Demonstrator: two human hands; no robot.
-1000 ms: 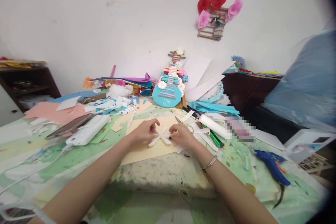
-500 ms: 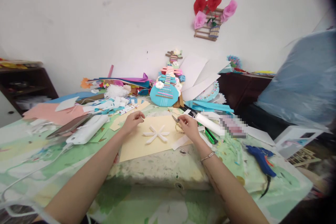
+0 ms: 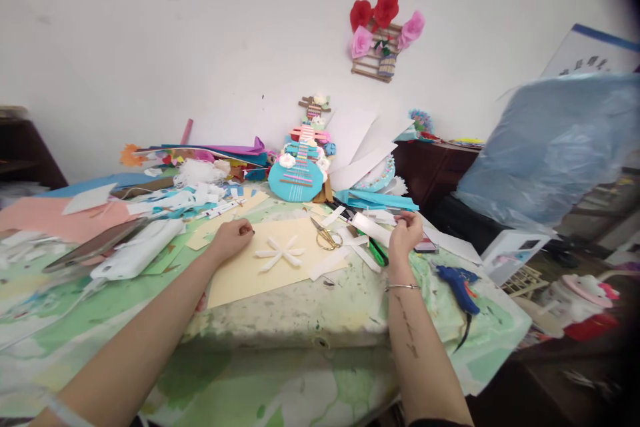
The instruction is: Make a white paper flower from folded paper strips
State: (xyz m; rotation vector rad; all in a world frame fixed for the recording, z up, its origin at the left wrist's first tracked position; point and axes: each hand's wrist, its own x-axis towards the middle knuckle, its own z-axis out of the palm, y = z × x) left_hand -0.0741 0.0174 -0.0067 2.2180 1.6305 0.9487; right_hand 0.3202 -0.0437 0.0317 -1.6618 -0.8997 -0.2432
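Note:
My left hand (image 3: pixel 233 239) rests at the left edge of a cream paper sheet (image 3: pixel 235 287), fingers curled in, with nothing visible in them. On that sheet lies a white star-like shape (image 3: pixel 280 254) of folded paper strips. Gold-handled scissors (image 3: pixel 327 238) lie to its right, touched by neither hand. My right hand (image 3: pixel 407 237) is beside the right end of a white roll (image 3: pixel 371 228), fingers bent and a little apart, seemingly holding nothing. Just right of it is a phone (image 3: pixel 427 245). A green cutter (image 3: pixel 379 252) and white paper strips (image 3: pixel 333 263) lie between the hands.
A blue glue gun (image 3: pixel 459 287) lies at the right. Blue paper instruments (image 3: pixel 296 180) stand against the wall. A white power strip (image 3: pixel 139 250) and paper scraps (image 3: pixel 185 199) occupy the left. A plastic-covered bulk (image 3: pixel 545 147) stands beyond the table's right side.
The scissors have left my right hand and lie on the sheet. My right hand has moved right, toward the phone. My left hand's fingers have curled in. The view has turned right.

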